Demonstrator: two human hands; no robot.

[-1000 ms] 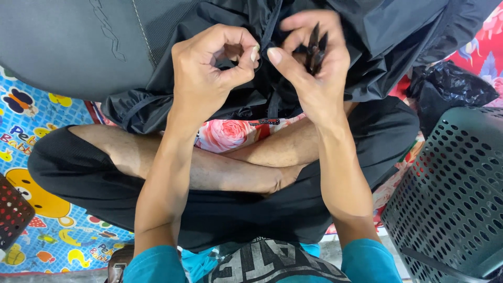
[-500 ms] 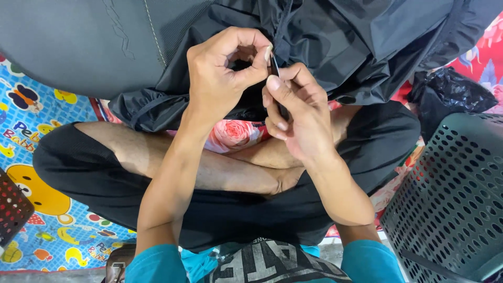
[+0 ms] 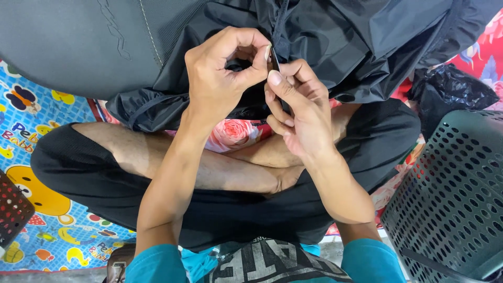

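I sit cross-legged with a shiny black garment (image 3: 361, 47) draped over my lap. My left hand (image 3: 222, 78) pinches a small flat black piece (image 3: 273, 58) between thumb and forefinger, right at the garment's front seam. My right hand (image 3: 301, 118) meets it from the right. Its thumb presses on the same piece, and its fingers curl round a dark strip below. The two hands touch each other. What lies inside the right palm is hidden.
A dark perforated plastic basket (image 3: 456, 194) stands at my right knee, with a crumpled black plastic bag (image 3: 450, 91) behind it. A grey padded surface (image 3: 68, 42) fills the upper left. A colourful cartoon mat (image 3: 31, 120) covers the floor, and a red perforated crate corner (image 3: 11, 212) shows at the left edge.
My right hand, which held several thin dark pieces up and apart from the left, has come down and left. Both hands now pinch together at the garment's seam.
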